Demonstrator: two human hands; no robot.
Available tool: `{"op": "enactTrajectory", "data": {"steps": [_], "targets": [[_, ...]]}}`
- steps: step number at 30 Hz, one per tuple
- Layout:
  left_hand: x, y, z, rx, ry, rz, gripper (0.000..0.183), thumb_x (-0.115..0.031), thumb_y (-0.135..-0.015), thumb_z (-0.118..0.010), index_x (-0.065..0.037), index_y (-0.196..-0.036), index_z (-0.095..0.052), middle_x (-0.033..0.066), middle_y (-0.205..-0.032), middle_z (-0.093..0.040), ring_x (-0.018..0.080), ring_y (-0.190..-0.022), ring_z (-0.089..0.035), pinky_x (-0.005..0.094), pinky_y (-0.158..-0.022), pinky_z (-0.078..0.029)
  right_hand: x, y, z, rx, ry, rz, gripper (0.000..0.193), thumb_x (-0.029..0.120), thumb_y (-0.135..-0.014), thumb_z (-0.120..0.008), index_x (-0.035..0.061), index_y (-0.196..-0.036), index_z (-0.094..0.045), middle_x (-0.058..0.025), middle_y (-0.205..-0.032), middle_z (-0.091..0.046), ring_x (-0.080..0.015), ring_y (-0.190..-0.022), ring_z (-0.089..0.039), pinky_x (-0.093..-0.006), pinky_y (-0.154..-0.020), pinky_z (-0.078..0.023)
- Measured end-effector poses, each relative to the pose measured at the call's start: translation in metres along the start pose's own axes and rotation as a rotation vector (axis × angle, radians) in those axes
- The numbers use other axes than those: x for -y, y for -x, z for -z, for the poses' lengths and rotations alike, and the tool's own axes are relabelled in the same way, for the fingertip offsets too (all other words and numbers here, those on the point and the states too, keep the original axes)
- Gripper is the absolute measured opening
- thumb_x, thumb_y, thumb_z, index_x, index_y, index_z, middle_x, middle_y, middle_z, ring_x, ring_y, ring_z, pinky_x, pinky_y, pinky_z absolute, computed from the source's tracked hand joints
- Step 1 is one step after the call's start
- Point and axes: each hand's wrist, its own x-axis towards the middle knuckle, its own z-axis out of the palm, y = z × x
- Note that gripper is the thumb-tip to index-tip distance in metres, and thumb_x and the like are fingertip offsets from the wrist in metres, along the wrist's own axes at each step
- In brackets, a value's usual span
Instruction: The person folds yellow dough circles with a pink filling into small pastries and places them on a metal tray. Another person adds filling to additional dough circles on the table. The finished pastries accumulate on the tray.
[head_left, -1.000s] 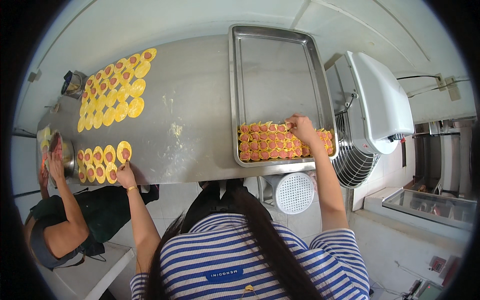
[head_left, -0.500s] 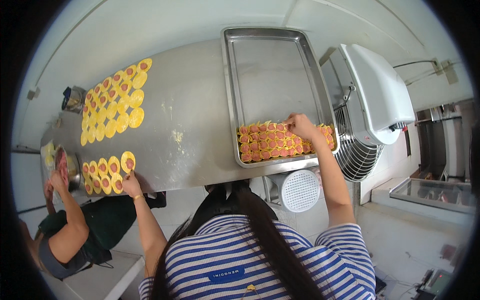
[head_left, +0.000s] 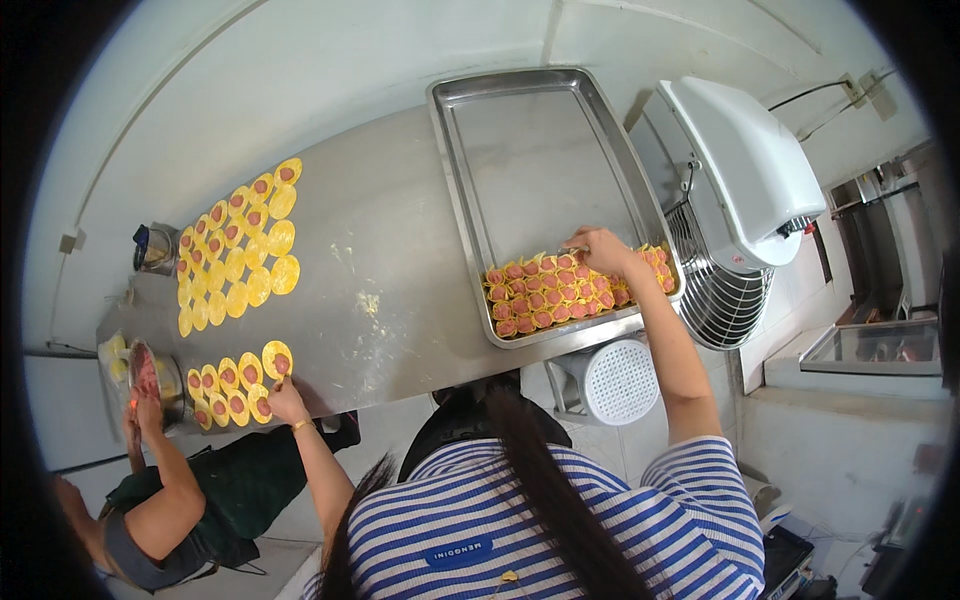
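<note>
My left hand [head_left: 290, 404] is at the table's near edge, fingers pinched at the rim of a round yellow dumpling wrapper [head_left: 276, 352] with a pink meat ball on it. That wrapper ends a small group of similar filled wrappers [head_left: 229, 375]. My right hand [head_left: 603, 250] is inside a large metal tray [head_left: 455, 170], fingers pinched together at the far edge of packed rows of open-topped meat dumplings [head_left: 545, 298]. Whatever is between those fingertips is hidden or too small to make out.
More yellow wrappers [head_left: 236, 262], some topped with meat, lie farther back on the steel table [head_left: 390, 250]. A co-worker's hands [head_left: 143, 412] are at a bowl of meat [head_left: 146, 372]. A white mixer [head_left: 740, 170] stands right of the tray; a stool [head_left: 620, 382] is below it.
The whole view has shifted and tilted slightly. Both my hands stay at nearly the same places, left at the wrapper, right at the dumpling rows. The co-worker's hands have moved slightly at the bowl.
</note>
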Motion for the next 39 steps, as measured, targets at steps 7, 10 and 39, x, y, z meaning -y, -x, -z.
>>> {"op": "enactTrajectory", "data": {"steps": [7, 10, 39], "targets": [[0.011, -0.002, -0.004, -0.016, 0.054, -0.098, 0.037, -0.029, -0.078, -0.067, 0.005, -0.092, -0.068, 0.0225, -0.083, -0.068, 0.0362, -0.080, -0.065, 0.0403, -0.074, -0.049, 0.002, -0.003, 0.003, 0.119, 0.056, -0.028, 0.029, -0.001, -0.073, -0.059, 0.0079, -0.098, -0.071, -0.0120, -0.102, -0.067, -0.0306, -0.087, -0.065, -0.0348, -0.077, -0.051], [0.010, -0.006, -0.002, 0.076, 0.033, 0.012, 0.041, -0.035, -0.079, -0.068, 0.003, -0.094, -0.067, 0.0202, -0.085, -0.068, 0.0320, -0.084, -0.065, 0.0373, -0.077, -0.048, 0.003, -0.002, 0.003, 0.116, 0.070, -0.036, 0.030, 0.002, -0.072, -0.059, 0.0099, -0.098, -0.072, -0.0129, -0.101, -0.067, -0.0323, -0.086, -0.065, -0.0362, -0.078, -0.052], [-0.114, 0.090, 0.030, 0.860, 1.566, 0.509, 0.034, -0.010, -0.094, -0.040, 0.007, -0.124, -0.044, 0.0193, -0.125, -0.054, 0.0262, -0.116, -0.056, 0.0366, -0.097, -0.048, 0.166, -0.053, -0.074, 0.086, -0.645, -0.016, 0.030, 0.009, -0.090, -0.053, 0.0049, -0.119, -0.061, -0.0069, -0.114, -0.062, -0.0141, -0.097, -0.060, -0.0270, -0.081, -0.049]]}}
